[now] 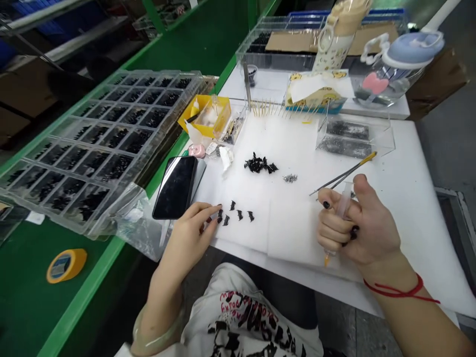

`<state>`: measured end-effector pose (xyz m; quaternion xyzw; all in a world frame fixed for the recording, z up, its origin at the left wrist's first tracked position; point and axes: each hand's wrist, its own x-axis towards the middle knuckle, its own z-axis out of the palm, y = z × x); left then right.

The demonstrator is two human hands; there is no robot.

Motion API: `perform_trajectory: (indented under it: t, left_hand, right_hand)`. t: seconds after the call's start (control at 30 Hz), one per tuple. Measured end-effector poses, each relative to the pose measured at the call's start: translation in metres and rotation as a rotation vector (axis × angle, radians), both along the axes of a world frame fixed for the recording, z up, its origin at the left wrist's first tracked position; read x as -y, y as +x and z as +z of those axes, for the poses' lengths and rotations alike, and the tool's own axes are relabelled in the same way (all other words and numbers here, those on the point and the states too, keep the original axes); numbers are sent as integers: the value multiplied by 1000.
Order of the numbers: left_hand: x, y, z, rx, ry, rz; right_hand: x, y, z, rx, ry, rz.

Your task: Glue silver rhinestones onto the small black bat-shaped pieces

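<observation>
My left hand (191, 228): fingers spread, tips on small black parts (240, 214) | my right hand (359, 228): fisted around syringe (344, 201) | white surface (290, 233).

Illumination is bright, even and overhead. The white counter (290, 141) reflects strongly and nears overexposure at its centre. Shadows are soft and short beneath the left hand (193, 225) and the right hand (355, 225). The phone (175, 187) screen carries a pale sheen of glare. The shelves (44, 29) at upper left are dim and low in detail. Straight edges bow toward the frame borders; the bottle (401, 59) at upper right appears stretched and slightly soft. The centre, including the syringe (344, 202), is sharp.
</observation>
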<state>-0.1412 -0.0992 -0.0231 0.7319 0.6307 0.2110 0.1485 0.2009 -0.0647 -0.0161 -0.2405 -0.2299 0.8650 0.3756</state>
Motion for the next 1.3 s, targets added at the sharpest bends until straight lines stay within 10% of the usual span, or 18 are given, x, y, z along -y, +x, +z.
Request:
perform_trajectory:
  t: [0.3,0.47,0.7,1.3]
  left_hand:
    - [-10,-2,31,-111,42,-54]
    - [-71,48,53,-312,-87,-174]
    - [-155,97,38,-480,-258,-187]
    - [-168,77,21,-506,-310,-240]
  right_hand:
    - [11,-13,2,99,296,-197]
    - [30,-27,-13,256,490,-133]
    - [27,-32,-30,298,538,-49]
    - [4,-37,-35,-129,368,-263]
